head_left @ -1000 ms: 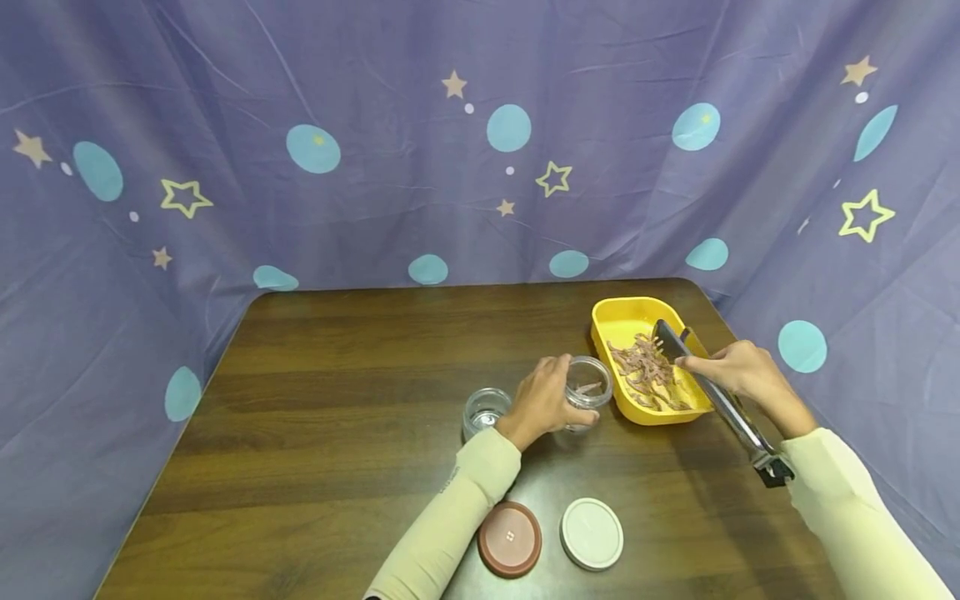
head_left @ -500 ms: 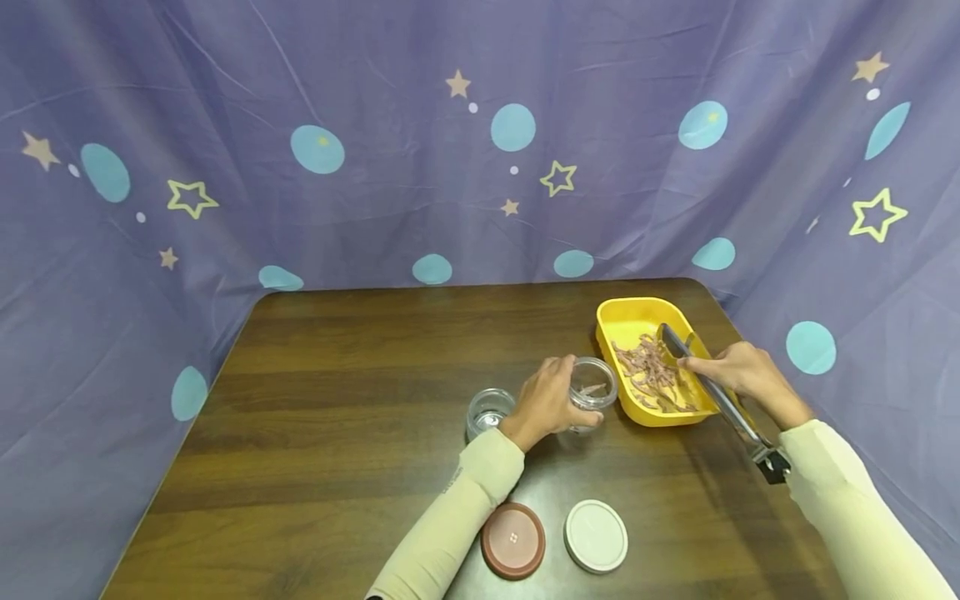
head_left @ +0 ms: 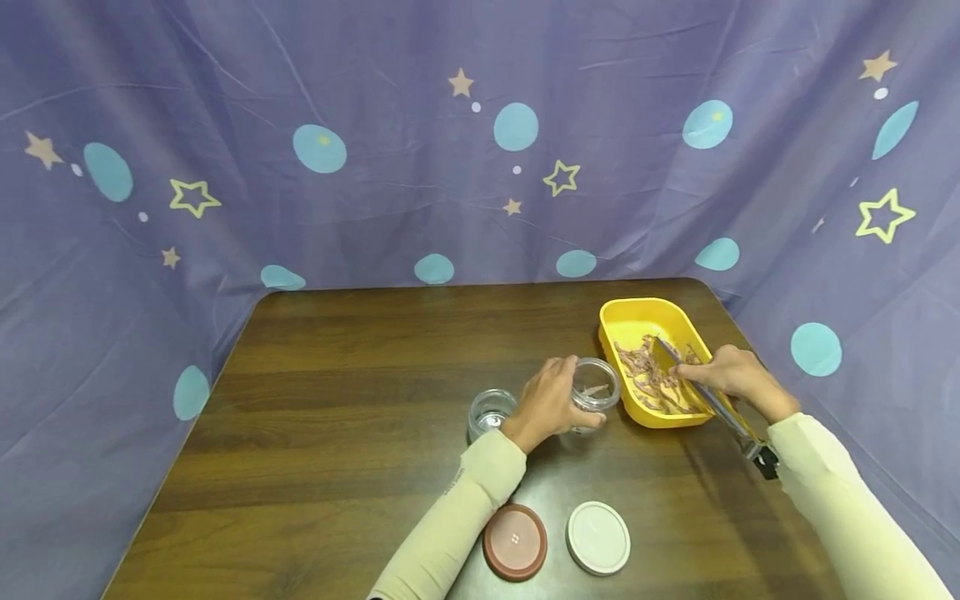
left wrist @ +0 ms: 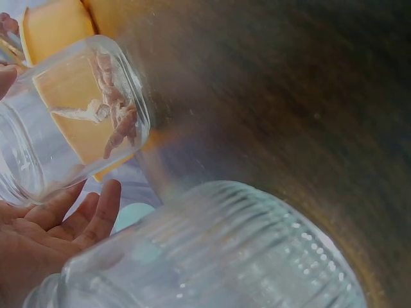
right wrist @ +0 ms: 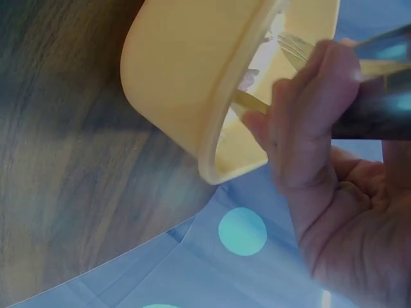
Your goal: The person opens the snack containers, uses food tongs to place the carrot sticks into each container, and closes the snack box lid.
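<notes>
My left hand [head_left: 551, 400] grips a clear glass jar [head_left: 595, 398] near its rim, thumb on one side and fingers on the other. A few brown dried strips [left wrist: 115, 109] lie at the jar's bottom in the left wrist view. My right hand [head_left: 738, 379] holds metal tongs [head_left: 722, 406], their hinge end towards the sleeve. The tongs reach down into a yellow tub [head_left: 636, 310] among a pile of similar brown strips [head_left: 652, 383]; whether they pinch any is hidden. In the right wrist view the fingers curl around the tongs [right wrist: 385, 106].
A second glass jar [head_left: 491, 412], ribbed, stands just left of my left hand. Nearer to me lie a reddish-brown lid [head_left: 515, 542] and a white lid [head_left: 598, 537]. Everything is on a dark wooden table [head_left: 337, 400], with a purple patterned curtain [head_left: 375, 192] behind.
My right hand has shifted slightly left, and the tongs have dipped deeper into the strips, their arms closer together. My left hand and its jar have stayed in place.
</notes>
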Demonstrator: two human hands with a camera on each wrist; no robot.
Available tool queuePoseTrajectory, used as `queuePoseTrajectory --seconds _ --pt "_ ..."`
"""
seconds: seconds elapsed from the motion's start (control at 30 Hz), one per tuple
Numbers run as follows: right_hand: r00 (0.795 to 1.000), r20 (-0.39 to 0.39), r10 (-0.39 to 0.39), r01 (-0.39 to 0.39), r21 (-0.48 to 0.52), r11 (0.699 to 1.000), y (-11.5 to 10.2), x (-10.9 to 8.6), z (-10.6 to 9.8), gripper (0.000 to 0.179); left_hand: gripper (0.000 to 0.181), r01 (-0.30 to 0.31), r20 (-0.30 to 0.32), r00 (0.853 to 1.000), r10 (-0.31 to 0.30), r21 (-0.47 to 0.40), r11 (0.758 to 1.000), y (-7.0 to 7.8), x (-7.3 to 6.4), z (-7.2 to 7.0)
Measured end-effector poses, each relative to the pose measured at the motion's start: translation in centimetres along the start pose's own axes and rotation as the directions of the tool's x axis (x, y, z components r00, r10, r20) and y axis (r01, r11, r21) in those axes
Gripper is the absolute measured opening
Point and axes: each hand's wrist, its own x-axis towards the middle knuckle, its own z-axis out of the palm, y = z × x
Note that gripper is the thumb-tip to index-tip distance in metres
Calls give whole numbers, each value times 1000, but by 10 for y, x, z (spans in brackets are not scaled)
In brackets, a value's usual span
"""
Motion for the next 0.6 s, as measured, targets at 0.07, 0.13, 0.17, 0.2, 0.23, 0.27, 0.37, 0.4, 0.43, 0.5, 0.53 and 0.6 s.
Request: queuePoseTrajectory --seconds 0.07,0.13,0.17,0.2,0.23,0.27,0.37,0.4,0.43,0.5,0.53,0.6 --pt "1000 16 -4 4 -9 1000 -2 3 5 58 97 -3 -1 1000 3 3 1000 0 -1 0" --pt "999 40 -5 6 -16 1000 -4 4 9 57 97 -10 -6 1000 10 7 1000 1 -1 0" --pt "999 51 -6 6 -12 1000 -5 4 11 56 97 -12 -8 1000 12 7 1000 1 -2 0" --pt "998 64 3 -2 -11 1000 -7 4 13 55 97 -16 -8 1000 16 7 1000 2 -2 0" --pt "997 78 6 -6 -6 1000 -9 3 14 54 96 -19 -8 1000 19 6 1000 3 -2 1" --pt "996 90 9 -9 -4 1000 -11 3 16 53 96 -20 -8 1000 20 4 1000 3 -2 1" --pt "995 95 1 1 -21 1000 -17 4 18 49 96 -18 -5 1000 18 4 1000 3 -2 1" --pt "995 96 3 0 -27 1000 -20 5 18 48 96 -16 -4 1000 16 7 1000 3 -2 1" --pt "996 94 -3 5 -25 1000 -22 6 19 47 96 -13 -5 1000 13 11 1000 2 -2 1" --pt "995 96 7 -5 -21 1000 -24 9 19 45 96 -8 -8 1000 8 17 1000 1 -2 0" --pt "995 101 8 -7 -13 1000 -25 10 19 45 96 -7 -11 1000 8 20 1000 1 -2 0" --pt "994 110 18 -19 9 1000 -25 13 20 45 97 -8 -10 1000 8 19 1000 0 -2 0"
